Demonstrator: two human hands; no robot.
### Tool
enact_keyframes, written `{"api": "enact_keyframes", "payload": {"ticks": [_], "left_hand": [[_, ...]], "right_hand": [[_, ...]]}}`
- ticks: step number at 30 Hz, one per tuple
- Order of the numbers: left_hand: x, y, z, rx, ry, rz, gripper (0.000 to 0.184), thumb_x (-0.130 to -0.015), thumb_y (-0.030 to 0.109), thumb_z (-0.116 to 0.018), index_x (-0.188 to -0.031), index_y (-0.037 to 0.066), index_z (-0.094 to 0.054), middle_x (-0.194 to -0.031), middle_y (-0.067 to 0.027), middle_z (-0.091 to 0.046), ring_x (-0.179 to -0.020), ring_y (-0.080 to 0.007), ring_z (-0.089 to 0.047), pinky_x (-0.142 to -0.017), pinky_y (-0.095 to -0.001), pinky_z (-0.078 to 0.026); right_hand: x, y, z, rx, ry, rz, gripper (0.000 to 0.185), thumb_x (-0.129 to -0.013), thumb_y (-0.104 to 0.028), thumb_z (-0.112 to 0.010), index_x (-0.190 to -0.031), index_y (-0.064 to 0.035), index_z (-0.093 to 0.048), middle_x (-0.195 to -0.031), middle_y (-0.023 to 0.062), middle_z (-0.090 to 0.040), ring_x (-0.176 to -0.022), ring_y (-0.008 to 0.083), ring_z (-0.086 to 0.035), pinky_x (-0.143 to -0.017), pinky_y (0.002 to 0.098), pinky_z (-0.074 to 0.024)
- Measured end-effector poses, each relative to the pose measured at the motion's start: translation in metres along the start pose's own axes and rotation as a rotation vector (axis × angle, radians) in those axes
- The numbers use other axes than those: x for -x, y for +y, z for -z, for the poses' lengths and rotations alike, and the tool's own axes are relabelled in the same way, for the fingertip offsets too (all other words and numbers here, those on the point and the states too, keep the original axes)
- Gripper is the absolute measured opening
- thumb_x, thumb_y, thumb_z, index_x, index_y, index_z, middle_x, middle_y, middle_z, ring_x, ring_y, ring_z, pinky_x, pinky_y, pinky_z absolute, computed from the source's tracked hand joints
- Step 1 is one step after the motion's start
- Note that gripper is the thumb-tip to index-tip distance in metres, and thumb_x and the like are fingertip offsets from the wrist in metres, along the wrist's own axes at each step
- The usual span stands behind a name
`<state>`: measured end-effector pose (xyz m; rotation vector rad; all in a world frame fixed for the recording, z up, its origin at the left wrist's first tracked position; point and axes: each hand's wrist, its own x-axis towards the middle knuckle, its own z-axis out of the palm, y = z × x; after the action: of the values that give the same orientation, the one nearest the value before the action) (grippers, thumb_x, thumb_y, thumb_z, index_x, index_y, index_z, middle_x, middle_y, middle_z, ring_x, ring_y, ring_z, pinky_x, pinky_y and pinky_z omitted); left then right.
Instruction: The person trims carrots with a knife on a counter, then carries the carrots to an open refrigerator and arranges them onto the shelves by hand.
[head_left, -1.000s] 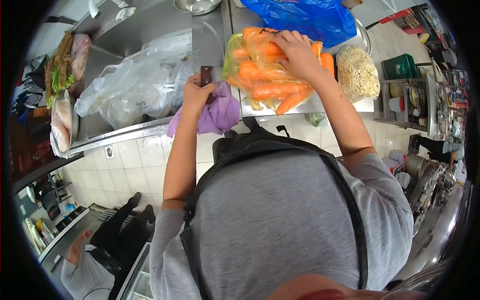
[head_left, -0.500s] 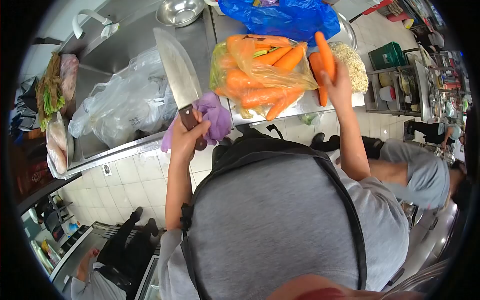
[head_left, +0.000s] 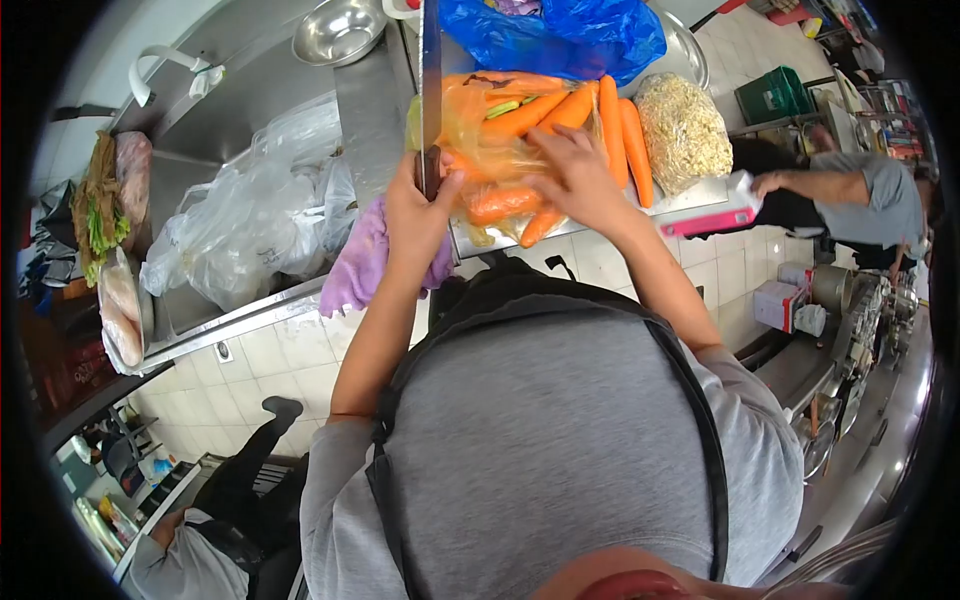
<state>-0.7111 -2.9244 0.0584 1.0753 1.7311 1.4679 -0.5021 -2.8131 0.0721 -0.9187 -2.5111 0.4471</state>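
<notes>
Head view. Left hand: fingers are closing firmly around the dark brown handle of a long, broad metal kitchen knife; the blade is pointing away from the body and showing nearly edge-on, standing just beside the left end of the bag. Right hand: opening wide, fingers spreading and lying over the translucent yellow plastic bag of orange carrots; slight blur, so cannot tell whether fingertips are pinching the film. Bag is lying on the silvery metal worktop directly in front of the torso.

Two loose orange carrots are lying side by side just right of the bag. Beyond them, a clear plastic bag of pale yellowish bits is sitting close by. Crumpled blue plastic bag is lying behind the carrots.

Rumpled purple cloth is draping near the left forearm. Crumpled clear plastic bags are filling part of the steel sink; round steel bowl is resting past them. Far right, a person in a grey sleeve is holding a flat white-and-pink item.
</notes>
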Motion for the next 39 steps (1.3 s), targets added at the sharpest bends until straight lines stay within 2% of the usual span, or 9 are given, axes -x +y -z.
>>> {"api": "enact_keyframes", "payload": {"ticks": [4, 8, 13, 18, 24, 30, 33, 38, 39], "left_hand": [[-0.001, 0.004, -0.006, 0.009, 0.078, 0.035, 0.033, -0.077, 0.016, -0.082, -0.095, 0.002, -0.058, -0.079, -0.0040, -0.061, -0.070, -0.0118, -0.058, -0.066, -0.0270, -0.047], [-0.008, 0.015, -0.008, -0.219, 0.063, 0.080, 0.030, -0.076, 0.014, -0.082, -0.093, 0.003, -0.060, -0.079, -0.0010, -0.059, -0.071, -0.0083, -0.054, -0.065, -0.0247, -0.046], [-0.006, -0.003, 0.004, -0.233, 0.139, 0.058, 0.024, -0.073, 0.007, -0.073, -0.091, 0.001, -0.058, -0.077, -0.0047, -0.061, -0.068, -0.0117, -0.056, -0.064, -0.0278, -0.048], [-0.006, -0.022, 0.009, -0.020, 0.220, 0.173, 0.024, -0.071, 0.005, -0.071, -0.090, 0.000, -0.057, -0.076, -0.0051, -0.061, -0.068, -0.0148, -0.057, -0.066, -0.0307, -0.049], [-0.008, -0.017, 0.009, 0.019, 0.221, 0.048, 0.033, -0.072, 0.001, -0.069, -0.101, -0.003, -0.056, -0.090, -0.0068, -0.062, -0.076, -0.0138, -0.058, -0.071, -0.0286, -0.050], [-0.016, -0.037, 0.017, 0.169, 0.110, -0.011, 0.032, -0.076, -0.005, -0.067, -0.103, -0.001, -0.050, -0.091, -0.0056, -0.052, -0.081, -0.0163, -0.053, -0.076, -0.0295, -0.048], [-0.015, -0.035, 0.018, 0.027, 0.155, 0.004, 0.024, -0.076, -0.007, -0.068, -0.092, 0.003, -0.053, -0.082, -0.0018, -0.050, -0.073, -0.0127, -0.050, -0.069, -0.0277, -0.044], [-0.012, -0.041, 0.019, -0.017, 0.169, -0.047, 0.021, -0.076, -0.005, -0.069, -0.091, 0.003, -0.055, -0.078, -0.0007, -0.050, -0.069, -0.0124, -0.048, -0.066, -0.0275, -0.043], [-0.012, -0.043, 0.022, -0.040, 0.151, -0.066, 0.022, -0.077, -0.005, -0.070, -0.091, 0.003, -0.056, -0.079, -0.0012, -0.052, -0.070, -0.0124, -0.049, -0.066, -0.0277, -0.043]], "right_hand": [[-0.010, -0.026, -0.006, -0.258, -0.199, 0.011, 0.032, -0.081, -0.004, -0.067, -0.113, -0.0031, -0.063, -0.094, 0.0197, -0.065, -0.108, 0.0386, -0.057, -0.092, 0.0427, -0.0460], [0.013, -0.059, -0.018, -0.456, -0.114, 0.256, 0.024, -0.080, -0.003, -0.062, -0.104, -0.0015, -0.060, -0.098, 0.0184, -0.062, -0.094, 0.0367, -0.058, -0.082, 0.0458, -0.0464], [0.015, -0.050, -0.018, -0.503, -0.153, 0.160, 0.030, -0.081, -0.001, -0.060, -0.111, -0.0005, -0.061, -0.101, 0.0187, -0.062, -0.098, 0.0364, -0.059, -0.086, 0.0437, -0.0472], [-0.024, -0.019, -0.029, -0.009, -0.221, 0.025, 0.038, -0.082, -0.009, -0.067, -0.119, -0.0063, -0.058, -0.107, 0.0177, -0.063, -0.101, 0.0376, -0.060, -0.086, 0.0451, -0.0491], [-0.048, -0.021, -0.022, -0.030, -0.534, -0.081, 0.040, -0.073, -0.012, -0.073, -0.110, -0.0064, -0.056, -0.102, 0.0168, -0.065, -0.099, 0.0385, -0.062, -0.082, 0.0470, -0.0501], [-0.055, -0.009, 0.001, 0.129, -0.158, 0.201, 0.048, -0.070, -0.016, -0.073, -0.116, -0.0071, -0.062, -0.112, 0.0176, -0.062, -0.111, 0.0364, -0.057, -0.091, 0.0482, -0.0464], [-0.061, -0.017, 0.044, 0.259, -0.273, 0.153, 0.050, -0.069, -0.019, -0.076, -0.116, -0.0077, -0.062, -0.114, 0.0152, -0.060, -0.113, 0.0358, -0.055, -0.094, 0.0476, -0.0448], [-0.012, 0.022, 0.116, -0.027, -0.235, -0.052, 0.058, -0.074, -0.017, -0.077, -0.128, -0.0088, -0.059, -0.119, 0.0116, -0.058, -0.116, 0.0302, -0.054, -0.098, 0.0445, -0.0435], [0.002, 0.032, 0.119, -0.406, -0.212, -0.140, 0.062, -0.078, -0.019, -0.076, -0.135, -0.0101, -0.053, -0.124, 0.0096, -0.056, -0.118, 0.0272, -0.053, -0.100, 0.0424, -0.0424]]}}
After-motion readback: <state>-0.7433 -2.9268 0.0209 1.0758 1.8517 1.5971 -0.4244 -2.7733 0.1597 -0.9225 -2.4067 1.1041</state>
